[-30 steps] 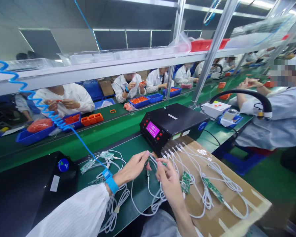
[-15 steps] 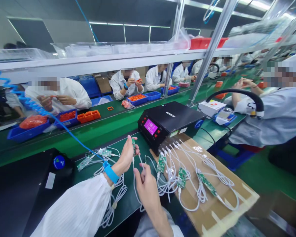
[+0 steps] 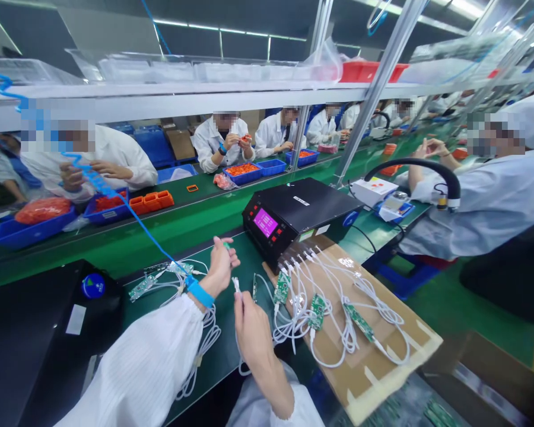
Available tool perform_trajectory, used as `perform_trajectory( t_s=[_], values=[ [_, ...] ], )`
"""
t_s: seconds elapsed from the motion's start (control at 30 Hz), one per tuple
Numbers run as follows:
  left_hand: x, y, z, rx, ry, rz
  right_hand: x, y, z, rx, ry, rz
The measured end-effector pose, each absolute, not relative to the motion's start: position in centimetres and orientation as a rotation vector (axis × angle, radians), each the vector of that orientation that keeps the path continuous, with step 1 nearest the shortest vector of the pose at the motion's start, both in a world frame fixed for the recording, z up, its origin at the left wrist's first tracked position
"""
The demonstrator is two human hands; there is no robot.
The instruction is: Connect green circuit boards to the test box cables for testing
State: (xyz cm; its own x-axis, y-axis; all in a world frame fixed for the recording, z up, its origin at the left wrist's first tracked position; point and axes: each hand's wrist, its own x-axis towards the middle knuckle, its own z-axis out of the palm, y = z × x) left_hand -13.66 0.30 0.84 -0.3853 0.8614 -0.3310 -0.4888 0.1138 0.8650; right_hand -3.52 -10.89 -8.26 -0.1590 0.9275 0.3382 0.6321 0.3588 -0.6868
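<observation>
My left hand (image 3: 221, 262), with a blue wrist strap (image 3: 201, 293), is closed around a small green circuit board (image 3: 226, 245). Most of that board is hidden by the fingers. Just below and to the right, my right hand (image 3: 253, 326) pinches a white cable (image 3: 236, 284) near its plug end, which points up. A gap shows between plug and left hand. Right of my hands, several green boards, among them one nearby board (image 3: 282, 287), hang on white cables from a black box (image 3: 302, 207) with a lit pink screen (image 3: 266, 222).
Cardboard (image 3: 365, 379) under the cables covers the right of the bench. Another black box (image 3: 35, 332) stands at left, beside boards and bundled cables (image 3: 204, 341). A coiled blue cord (image 3: 136, 216) runs to my wrist strap. Across the green conveyor, co-workers handle orange parts by blue trays (image 3: 242, 174).
The cable plug, earlier up at the board in my left hand, now stands apart below it. My left hand has shifted left and turned. The view has swung slightly.
</observation>
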Motion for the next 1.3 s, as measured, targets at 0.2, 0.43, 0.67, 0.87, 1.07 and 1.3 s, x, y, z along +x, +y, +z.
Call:
perform_trajectory(
  t_s=[0.2, 0.43, 0.67, 0.87, 1.07, 1.3],
  values=[
    [-15.3, 1.3, 0.7, 0.536, 1.482, 1.347, -3.7, -10.9, -9.6, -1.449, -2.008, 0.369],
    [-13.4, -0.2, -2.6, 0.988, 1.592, 0.925, -1.5, -6.6, -9.4, -1.565, -1.992, 0.135],
    [-12.8, -0.5, -5.5, 1.181, 1.670, 0.604, -0.3, -3.2, -8.2, -1.706, -2.245, 0.287],
    [-11.8, -1.3, -6.9, 1.367, 1.634, 0.619, 0.1, -2.8, -7.1, -1.699, -2.176, 0.352],
    [-10.8, -2.0, -7.7, 1.493, 1.465, 0.926, 1.3, -3.2, -6.2, -1.618, -2.042, 0.166],
    [-9.6, -0.5, -8.3, 1.224, 1.599, 1.202, 2.0, -4.8, -6.1, -1.594, -2.045, 0.105]
  ],
)
